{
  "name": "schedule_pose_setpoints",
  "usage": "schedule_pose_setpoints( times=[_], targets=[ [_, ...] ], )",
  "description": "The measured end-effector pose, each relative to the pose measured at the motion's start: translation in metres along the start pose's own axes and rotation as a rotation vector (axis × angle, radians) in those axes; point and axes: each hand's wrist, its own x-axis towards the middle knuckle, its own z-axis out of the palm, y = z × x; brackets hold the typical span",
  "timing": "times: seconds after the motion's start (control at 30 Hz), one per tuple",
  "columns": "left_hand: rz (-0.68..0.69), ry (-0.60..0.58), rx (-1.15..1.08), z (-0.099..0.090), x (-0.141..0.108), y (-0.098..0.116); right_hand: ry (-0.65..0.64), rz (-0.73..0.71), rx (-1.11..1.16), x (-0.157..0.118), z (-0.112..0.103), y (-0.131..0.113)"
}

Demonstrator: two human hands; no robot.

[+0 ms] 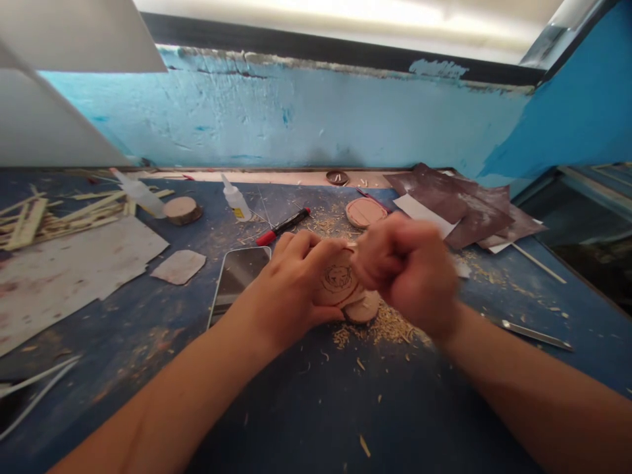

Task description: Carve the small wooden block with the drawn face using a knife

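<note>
My left hand (296,283) grips a round wood slice (338,280) by its left side, fingers over the top edge and thumb below. A small dark line drawing sits on the slice's face, with a reddish line near its rim. The slice is tilted over another wood piece (363,308) on the table. At the slice's right edge, my right hand (407,270) is closed in a fist and a little blurred. Whatever its fingers hold is hidden. Wood shavings (390,326) lie beneath both hands.
A phone (237,273), a red marker (283,227) and a glue bottle (236,199) lie or stand beyond my left hand. Sandpaper sheets (444,201) are at the back right. A metal blade (536,334) rests right of my forearm. Wood strips (29,224) pile up far left.
</note>
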Motion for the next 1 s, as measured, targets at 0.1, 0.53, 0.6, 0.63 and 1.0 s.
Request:
schedule_pose_setpoints(
  times=[0.1, 0.53, 0.6, 0.63, 1.0],
  targets=[
    [-0.002, -0.003, -0.004, -0.0004, 0.0006, -0.001, -0.03, 0.025, 0.006, -0.0011, -0.0023, 0.0042],
    [0.014, 0.011, -0.007, 0.0016, -0.0014, 0.0014, -0.036, 0.114, 0.074, 0.0011, -0.0025, 0.0073],
    [0.016, 0.016, -0.003, 0.0017, -0.0011, 0.0009, -0.017, 0.051, 0.109, 0.0024, -0.0013, 0.0037],
    [0.022, 0.015, -0.005, 0.0019, -0.001, 0.0004, 0.007, 0.024, 0.135, 0.0033, -0.001, 0.002],
    [0.042, 0.02, 0.015, 0.0026, -0.0013, -0.0004, -0.043, 0.099, 0.168, 0.0041, -0.008, 0.008]
  ],
)
